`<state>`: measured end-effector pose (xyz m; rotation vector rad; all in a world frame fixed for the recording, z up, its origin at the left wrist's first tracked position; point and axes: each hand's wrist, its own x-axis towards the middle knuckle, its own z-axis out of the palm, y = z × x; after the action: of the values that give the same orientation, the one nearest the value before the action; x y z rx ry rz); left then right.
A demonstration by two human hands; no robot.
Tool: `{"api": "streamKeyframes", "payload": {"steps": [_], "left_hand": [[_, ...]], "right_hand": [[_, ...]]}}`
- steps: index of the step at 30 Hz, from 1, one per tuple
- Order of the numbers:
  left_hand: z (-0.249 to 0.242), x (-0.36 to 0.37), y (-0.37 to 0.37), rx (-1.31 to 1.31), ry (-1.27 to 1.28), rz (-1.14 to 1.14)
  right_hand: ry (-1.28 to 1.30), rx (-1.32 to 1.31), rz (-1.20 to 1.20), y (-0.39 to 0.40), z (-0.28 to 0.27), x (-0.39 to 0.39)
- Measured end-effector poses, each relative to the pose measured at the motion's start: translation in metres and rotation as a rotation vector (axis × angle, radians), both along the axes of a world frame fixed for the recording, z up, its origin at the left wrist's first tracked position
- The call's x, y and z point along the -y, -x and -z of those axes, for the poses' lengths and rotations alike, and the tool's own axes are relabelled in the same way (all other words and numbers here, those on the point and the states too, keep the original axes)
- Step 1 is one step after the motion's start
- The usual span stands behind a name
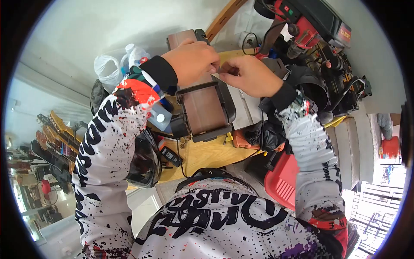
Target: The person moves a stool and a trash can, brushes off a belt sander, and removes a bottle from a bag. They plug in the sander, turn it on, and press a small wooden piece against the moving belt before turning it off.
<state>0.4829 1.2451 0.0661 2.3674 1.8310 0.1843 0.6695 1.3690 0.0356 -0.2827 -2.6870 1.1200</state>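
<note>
YAMATO reads in pale capitals on a red patch at the end of the dark machine [324,21], upper right; the same machine has a green button and a red one, any signs on them too small to read; big black brush-style lettering runs across the chest of the white shirt [215,216], upside down in this view, its words not clear enough to read for certain; more black letters run along the left sleeve [101,155], and smaller ones mark the right sleeve [312,151], neither readable with certainty; the marks on the black-and-orange meter [170,154] are too small to read.
</note>
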Motion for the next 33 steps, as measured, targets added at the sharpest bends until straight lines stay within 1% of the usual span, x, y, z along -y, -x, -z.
{"api": "streamKeyframes", "payload": {"steps": [1, 2, 3, 4, 5, 6, 7, 8, 9, 10, 11, 12, 13, 14, 15, 17, 19, 22, 24, 25, 27, 28, 30, 31, 33], "left_hand": [[0.004, -0.001, -0.009, -0.014, -0.152, -0.002], [0.007, -0.004, -0.017, -0.026, -0.303, -0.002], [0.003, -0.002, -0.018, -0.06, -0.507, 0.036], [-0.003, 0.004, -0.018, 0.045, -0.498, -0.018], [-0.014, 0.015, -0.023, 0.151, -0.479, -0.07], [-0.023, 0.032, -0.029, 0.27, -0.407, -0.227], [-0.024, 0.046, -0.027, 0.194, -0.421, -0.302], [-0.025, 0.06, -0.03, 0.17, -0.366, -0.417], [-0.019, 0.075, -0.03, 0.174, -0.375, -0.493], [-0.011, 0.088, -0.032, 0.215, -0.354, -0.612], [-0.002, 0.101, -0.03, 0.272, -0.344, -0.658], [0.002, 0.109, -0.032, 0.271, -0.318, -0.652], [0.005, 0.117, -0.034, 0.275, -0.302, -0.731], [0.007, 0.122, -0.037, 0.278, -0.29, -0.817], [0.009, 0.124, -0.04, 0.278, -0.279, -0.826], [0.014, 0.13, -0.044, 0.332, -0.308, -0.855], [0.016, 0.136, -0.047, 0.329, -0.311, -0.871], [0.02, 0.144, -0.047, 0.337, -0.298, -0.88], [0.026, 0.151, -0.045, 0.341, -0.282, -0.85], [0.028, 0.153, -0.046, 0.347, -0.279, -0.858], [0.032, 0.155, -0.048, 0.368, -0.284, -0.881], [0.034, 0.156, -0.048, 0.371, -0.284, -0.89], [0.038, 0.158, -0.05, 0.375, -0.33, -0.891], [0.039, 0.16, -0.051, 0.376, -0.331, -0.893], [0.039, 0.164, -0.052, 0.375, -0.309, -0.908]], "right_hand": [[0.009, -0.052, 0.067, -0.014, 0.008, -0.002], [0.023, -0.05, 0.08, -0.031, 0.017, -0.005], [0.037, -0.036, 0.248, -0.05, 0.028, -0.006], [0.051, -0.023, 0.415, -0.065, 0.04, -0.007], [0.043, -0.032, 0.502, -0.08, 0.065, -0.003], [0.036, -0.041, 0.592, -0.093, 0.096, 0.001], [0.076, -0.023, 0.639, -0.099, 0.127, 0.004], [0.123, 0.0, 0.691, -0.101, 0.157, 0.01], [0.135, -0.052, 0.667, -0.099, 0.181, 0.009], [0.112, 0.017, 0.654, -0.094, 0.19, 0.006], [0.122, 0.076, 0.669, -0.085, 0.2, 0.002], [0.131, 0.14, 0.681, -0.078, 0.21, 0.0], [0.148, 0.152, 0.685, -0.074, 0.213, -0.004], [0.087, 0.188, 0.649, -0.069, 0.213, -0.006], [0.021, 0.221, 0.607, -0.068, 0.213, -0.008], [-0.006, 0.206, 0.575, -0.069, 0.219, -0.008], [-0.035, 0.188, 0.537, -0.069, 0.22, -0.009], [-0.025, 0.193, 0.578, -0.071, 0.213, -0.009], [0.101, 0.074, 0.574, -0.072, 0.218, -0.013], [0.1, 0.082, 0.569, -0.073, 0.219, -0.013], [0.001, 0.047, 0.511, -0.075, 0.221, -0.014], [0.0, 0.052, 0.504, -0.076, 0.22, -0.015], [-0.162, 0.061, 0.429, -0.078, 0.217, -0.018], [-0.163, 0.061, 0.427, -0.081, 0.219, -0.023], [-0.227, -0.002, 0.272, -0.084, 0.223, -0.034]]}}
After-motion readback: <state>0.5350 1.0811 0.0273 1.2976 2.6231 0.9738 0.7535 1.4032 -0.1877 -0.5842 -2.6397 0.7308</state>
